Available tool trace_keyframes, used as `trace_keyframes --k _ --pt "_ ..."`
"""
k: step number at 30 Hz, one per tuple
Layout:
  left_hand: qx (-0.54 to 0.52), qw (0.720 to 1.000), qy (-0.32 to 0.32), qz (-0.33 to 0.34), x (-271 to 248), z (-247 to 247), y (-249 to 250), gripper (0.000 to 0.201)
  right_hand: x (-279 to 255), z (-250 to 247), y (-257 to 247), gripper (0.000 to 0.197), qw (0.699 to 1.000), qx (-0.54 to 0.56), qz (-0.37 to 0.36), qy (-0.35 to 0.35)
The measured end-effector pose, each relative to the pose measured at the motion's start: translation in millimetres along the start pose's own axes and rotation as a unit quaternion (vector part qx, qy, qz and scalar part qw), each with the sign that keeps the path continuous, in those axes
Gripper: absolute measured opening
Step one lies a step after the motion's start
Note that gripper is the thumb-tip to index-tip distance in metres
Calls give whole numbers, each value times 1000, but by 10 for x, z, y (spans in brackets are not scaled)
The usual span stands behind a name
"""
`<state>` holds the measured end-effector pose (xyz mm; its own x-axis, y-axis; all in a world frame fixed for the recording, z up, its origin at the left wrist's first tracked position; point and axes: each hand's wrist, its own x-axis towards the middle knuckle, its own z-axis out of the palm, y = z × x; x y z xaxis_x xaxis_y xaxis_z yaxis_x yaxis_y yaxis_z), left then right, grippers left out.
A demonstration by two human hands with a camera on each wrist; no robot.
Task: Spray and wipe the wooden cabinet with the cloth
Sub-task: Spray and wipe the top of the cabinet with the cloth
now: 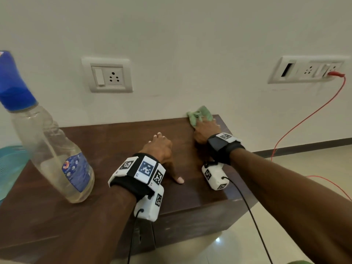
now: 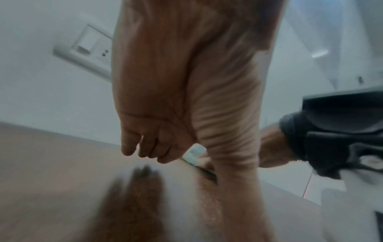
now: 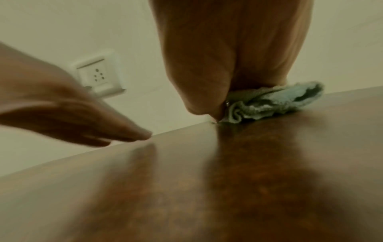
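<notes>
The dark wooden cabinet (image 1: 114, 141) stands against the wall, and its top fills the right wrist view (image 3: 186, 188). A clear spray bottle (image 1: 57, 149) with a blue cap stands on the cabinet's left part, untouched. My right hand (image 1: 206, 129) grips a bunched green cloth (image 1: 200, 114) and presses it onto the far right corner, by the wall. From the right wrist the cloth (image 3: 275, 101) sticks out under the palm (image 3: 217, 65). My left hand (image 1: 160, 147) rests relaxed on the middle of the top, thumb stretched toward me, and holds nothing (image 2: 186, 81).
A wall socket (image 1: 107, 75) sits above the cabinet. A switch panel (image 1: 306, 69) at the right has a red cable (image 1: 308, 119) hanging down to the tiled floor (image 1: 295, 168). A teal basket (image 1: 9, 168) shows at the left edge.
</notes>
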<state>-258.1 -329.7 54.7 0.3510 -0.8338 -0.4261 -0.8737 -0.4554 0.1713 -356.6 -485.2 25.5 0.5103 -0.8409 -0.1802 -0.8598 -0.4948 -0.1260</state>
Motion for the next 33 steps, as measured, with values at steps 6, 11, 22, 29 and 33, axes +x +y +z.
trace_keyframes --k 6,11,22,29,33 --pt "53 998 -42 13 194 -121 149 80 -22 27 -283 54 970 -45 -236 -38" --pt "58 998 -35 16 274 -104 169 78 134 -126 346 63 994 -51 -93 -14" --pt "94 990 -55 94 88 -180 425 116 -322 -59 827 42 990 107 90 32" --pt "95 989 -59 95 72 -18 810 120 -32 -40 804 52 997 34 -62 -16" --pt "71 993 -56 80 -20 -4 754 144 -46 -38 881 54 995 84 -42 -18"
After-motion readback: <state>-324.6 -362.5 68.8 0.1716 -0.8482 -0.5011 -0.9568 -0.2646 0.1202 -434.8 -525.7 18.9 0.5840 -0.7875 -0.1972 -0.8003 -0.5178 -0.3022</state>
